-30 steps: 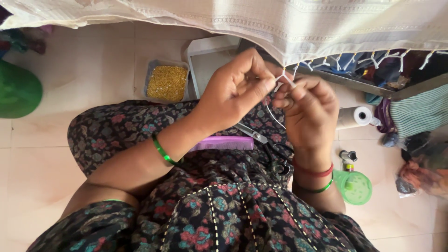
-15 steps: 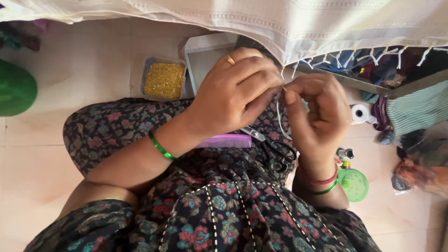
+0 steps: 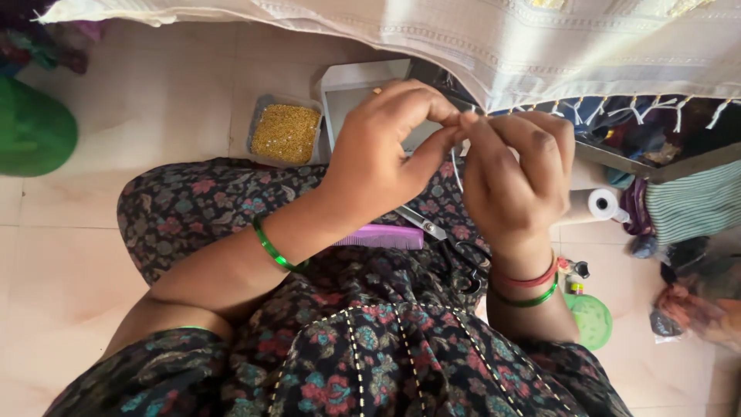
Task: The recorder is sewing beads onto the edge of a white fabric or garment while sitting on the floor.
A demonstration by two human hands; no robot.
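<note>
A thin white thread (image 3: 457,166), seemingly from the fringe (image 3: 617,104) of the pale woven cloth (image 3: 540,46), is pinched by both grips, left hand (image 3: 382,150) and right hand (image 3: 513,177) closed fingertip to fingertip. Scissors (image 3: 448,247) and a purple comb (image 3: 382,236) are crowded onto the floral lap (image 3: 370,340) below; a tray of yellow beads (image 3: 285,133) is set on the tiled floor.

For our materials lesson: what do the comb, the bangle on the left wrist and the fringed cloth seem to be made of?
Comb: likely plastic, going by its even, slightly glossy purple and moulded teeth.
Bangle: glass or plastic, I cannot tell which; it is a thin, shiny green ring.
Cloth: woven fabric, probably cotton, matte cream, with visible weave lines and knotted tassels along the edge that both hands are working.
</note>
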